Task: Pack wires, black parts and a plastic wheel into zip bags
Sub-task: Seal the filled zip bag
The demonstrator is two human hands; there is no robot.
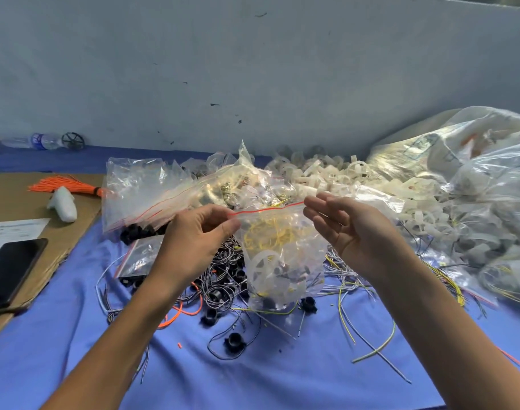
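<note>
Above the blue cloth (282,368), left hand (193,235) and right hand (344,229) pinch the zip bag (282,261) at its red seal's ends; best press fingertips steadily along it.

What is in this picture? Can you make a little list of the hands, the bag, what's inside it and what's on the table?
left hand: pinches the top left corner of the bag
right hand: pinches the top right corner
bag: clear, red zip line, held up by its top
inside: yellow wires, white wheel, black parts
zip: cannot tell if sealed
cloth: blue, with loose wires, loose parts, wheel pile
left side: phone and orange wires on cardboard
</note>
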